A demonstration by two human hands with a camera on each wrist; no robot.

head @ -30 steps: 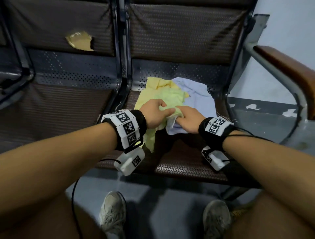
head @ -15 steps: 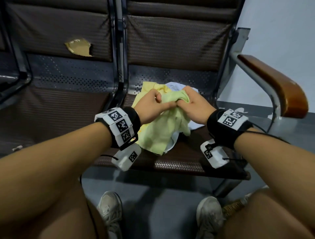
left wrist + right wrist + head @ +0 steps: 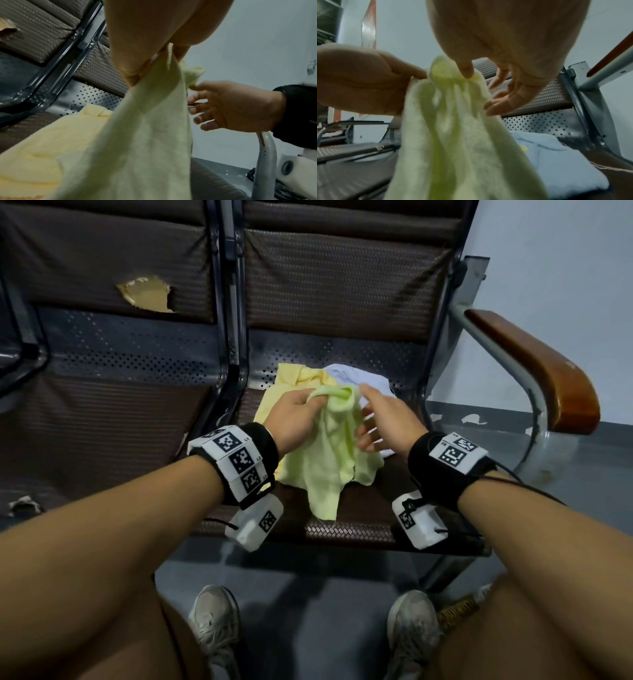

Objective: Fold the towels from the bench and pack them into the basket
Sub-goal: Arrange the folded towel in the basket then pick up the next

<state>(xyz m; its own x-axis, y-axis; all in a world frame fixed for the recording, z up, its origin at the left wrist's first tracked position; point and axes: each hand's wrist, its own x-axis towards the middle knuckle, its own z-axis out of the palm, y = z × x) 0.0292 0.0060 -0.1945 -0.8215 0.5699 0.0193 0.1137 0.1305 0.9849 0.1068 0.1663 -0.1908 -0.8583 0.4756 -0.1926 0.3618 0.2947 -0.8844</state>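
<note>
A pale green terry towel hangs bunched from the left hand, whose fingers are curled round its top edge and pinch it above the middle of the dark woven tabletop. The cloth drapes down toward the tabletop's front edge. The right hand sits just beside the towel on its right; its thumb tip touches the raised top fold, while the other fingers are spread and loosely straight, gripping nothing.

Three towels show: the green one in hand, a light yellow towel lying flat under and behind the left hand, and a pale blue towel crumpled toward the tabletop's back edge, right of the yellow one.

Both forearms reach forward from the lower corners of the head view, wrists level, each with a black band carrying white marker tags. The left palm faces right, the right palm faces left.
</note>
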